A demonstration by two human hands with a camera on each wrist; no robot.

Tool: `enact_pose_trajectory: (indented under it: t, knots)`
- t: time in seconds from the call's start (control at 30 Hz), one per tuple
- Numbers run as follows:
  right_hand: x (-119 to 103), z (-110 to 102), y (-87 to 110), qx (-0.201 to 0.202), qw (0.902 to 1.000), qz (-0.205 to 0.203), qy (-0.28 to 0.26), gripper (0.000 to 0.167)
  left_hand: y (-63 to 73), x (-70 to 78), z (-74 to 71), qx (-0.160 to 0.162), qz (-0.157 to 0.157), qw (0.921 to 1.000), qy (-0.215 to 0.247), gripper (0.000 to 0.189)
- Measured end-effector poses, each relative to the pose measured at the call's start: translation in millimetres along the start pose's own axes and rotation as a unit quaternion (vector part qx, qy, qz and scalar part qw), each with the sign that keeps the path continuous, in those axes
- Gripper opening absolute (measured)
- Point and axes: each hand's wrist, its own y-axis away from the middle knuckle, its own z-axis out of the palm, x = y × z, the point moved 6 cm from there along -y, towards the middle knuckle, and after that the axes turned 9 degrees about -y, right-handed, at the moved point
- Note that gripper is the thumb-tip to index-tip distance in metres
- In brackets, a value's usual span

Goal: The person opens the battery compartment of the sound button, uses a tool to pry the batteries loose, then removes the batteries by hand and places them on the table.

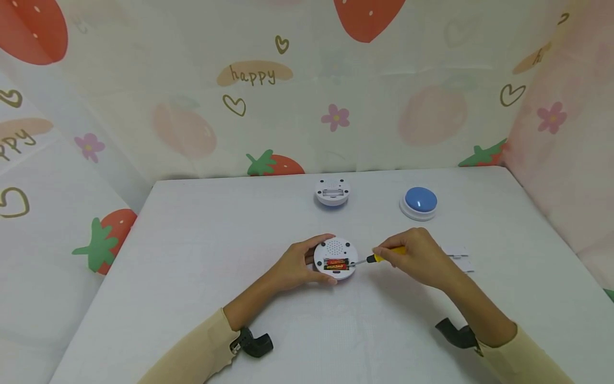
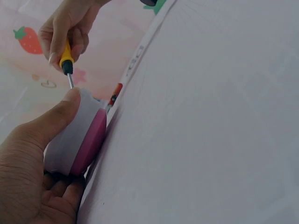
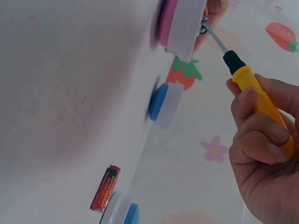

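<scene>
Left hand: at the centre of the head view, the left hand (image 1: 295,269) grips a round push-button device (image 1: 337,246) by its rim, thumb on the near side.
Push-button device: just right of the frame's centre, white underside facing up; the left wrist view shows its pink part towards the table (image 1: 201,224).
Batteries: red-and-black batteries (image 1: 336,264) lie in the device's battery compartment.
Right hand: right of centre, the right hand (image 1: 419,258) grips a screwdriver (image 3: 264,102) by its yellow handle, fingers curled round it.
Screwdriver tip: at the right end of the battery compartment.
Second device: upper middle of the frame, a white device (image 1: 332,201) lies underside up, its battery slot bare.
Blue button: upper right, a blue-topped push button (image 1: 420,200) sits upright.
White pieces: flat white pieces (image 1: 460,264) lie beside the right hand, partly hidden.
Loose battery: lower left of the right wrist view, a red-and-black battery (image 3: 105,189) lies on the table.
</scene>
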Motion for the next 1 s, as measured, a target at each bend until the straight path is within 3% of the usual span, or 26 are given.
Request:
enact_pose_trajectory:
  t: [0.17, 0.3, 0.5, 0.77, 1.0]
  knots:
    - [-4, -9, 2.4, 0.009, 0.9989, -0.037, 0.029, 0.014, -0.9, 1.2, -0.6, -0.001, -0.002, 1.0, 0.001, 0.096]
    - [-6, -19, 5.4, 0.006, 0.9987, -0.044, 0.025, 0.013, -2.1, 0.0, -0.9, 0.002, 0.0, 1.0, 0.003, 0.095]
    - [-10, -21, 12.5, -0.053, 0.9969, -0.05, 0.028, 0.02, -1.9, -2.9, 0.5, 0.006, -0.002, 0.9999, 0.015, 0.092]
    - [-13, 7, 26.0, -0.125, 0.9914, -0.039, -0.001, 0.017, -1.2, -3.4, 2.2, 0.005, 0.008, 0.9998, 0.015, 0.091]
    - [-6, 38, 34.3, -0.148, 0.9888, -0.002, -0.021, 0.015, 0.3, -4.9, 0.1, 0.007, 0.008, 0.9999, 0.008, 0.091]
